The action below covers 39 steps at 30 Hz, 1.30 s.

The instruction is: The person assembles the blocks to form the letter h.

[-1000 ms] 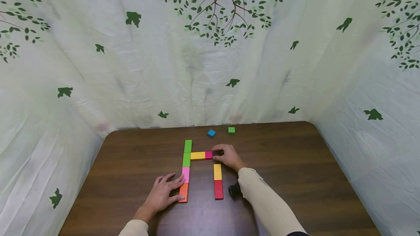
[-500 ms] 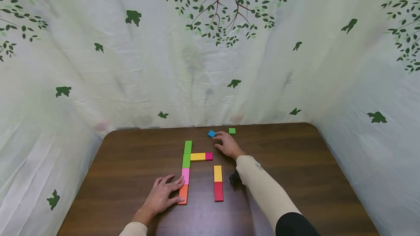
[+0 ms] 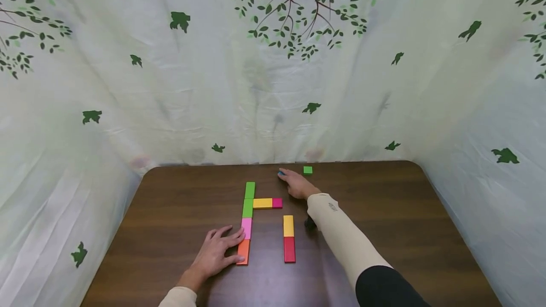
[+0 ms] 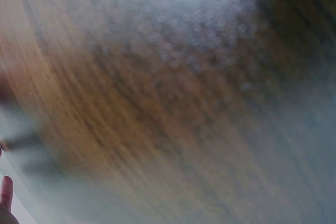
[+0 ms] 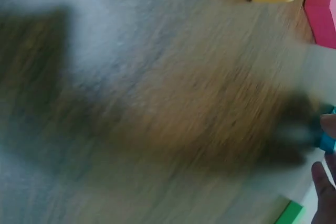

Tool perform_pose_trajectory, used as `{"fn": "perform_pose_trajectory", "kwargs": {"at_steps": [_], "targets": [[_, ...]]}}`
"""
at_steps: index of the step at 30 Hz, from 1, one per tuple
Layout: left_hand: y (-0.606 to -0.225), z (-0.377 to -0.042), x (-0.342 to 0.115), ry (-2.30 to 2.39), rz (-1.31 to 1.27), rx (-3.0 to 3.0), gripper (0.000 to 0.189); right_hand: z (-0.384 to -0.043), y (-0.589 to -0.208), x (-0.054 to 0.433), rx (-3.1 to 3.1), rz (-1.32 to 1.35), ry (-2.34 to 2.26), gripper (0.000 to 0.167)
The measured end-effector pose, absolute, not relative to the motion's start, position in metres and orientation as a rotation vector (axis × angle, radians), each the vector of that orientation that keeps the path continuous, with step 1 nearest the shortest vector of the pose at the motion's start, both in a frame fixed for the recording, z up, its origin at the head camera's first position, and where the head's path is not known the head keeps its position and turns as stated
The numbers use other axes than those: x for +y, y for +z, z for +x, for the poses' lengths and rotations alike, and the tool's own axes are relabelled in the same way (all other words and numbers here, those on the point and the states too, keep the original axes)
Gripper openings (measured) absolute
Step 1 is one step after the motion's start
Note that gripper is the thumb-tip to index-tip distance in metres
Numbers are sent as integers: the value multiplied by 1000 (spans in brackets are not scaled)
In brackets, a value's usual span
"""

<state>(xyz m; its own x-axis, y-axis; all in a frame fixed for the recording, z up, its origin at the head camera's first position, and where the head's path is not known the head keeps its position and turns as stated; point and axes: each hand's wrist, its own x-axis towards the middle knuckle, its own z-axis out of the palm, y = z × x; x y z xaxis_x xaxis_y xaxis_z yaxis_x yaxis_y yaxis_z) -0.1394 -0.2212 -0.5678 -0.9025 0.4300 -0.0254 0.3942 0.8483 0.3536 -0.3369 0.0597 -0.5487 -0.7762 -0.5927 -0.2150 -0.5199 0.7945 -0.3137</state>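
At the back of the table my right hand [image 3: 298, 185] pinches a small blue block [image 3: 280, 173], mostly covered by the fingers. In the right wrist view the blue block [image 5: 327, 143] shows between thumb and fingers at the right edge. My left hand [image 3: 218, 251] lies with spread fingers, its tips touching the pink block [image 3: 247, 225] and the orange block [image 3: 243, 248]. These two line up with two green blocks [image 3: 249, 199] in a column. A yellow block [image 3: 262, 203] and a magenta block [image 3: 277, 203] branch off to the right.
Apart from that column, a yellow block [image 3: 288, 225] and a red block [image 3: 289, 250] stand end to end. One small green block [image 3: 308, 170] sits near the back edge of the brown wooden table [image 3: 384, 212]. A leaf-patterned curtain [image 3: 192, 84] surrounds the table.
My right hand has moved from beside the magenta block back to the blue block and now pinches it. The left hand stays in place on the column. The head view has shifted slightly.
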Motion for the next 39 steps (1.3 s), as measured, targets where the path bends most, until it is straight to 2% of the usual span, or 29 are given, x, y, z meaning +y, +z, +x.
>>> {"fn": "perform_pose_trajectory", "kwargs": {"at_steps": [11,24,39], "targets": [[-566,-139,-220,533,709,2956,71,-324,-559,84,2773,-933,-605,42],[-568,-140,-218,506,640,2925,72,-300,-564,104,2822,-862,-741,37],[-566,-139,-217,513,592,2904,75,-287,-573,109,2816,-788,-903,32]]}}
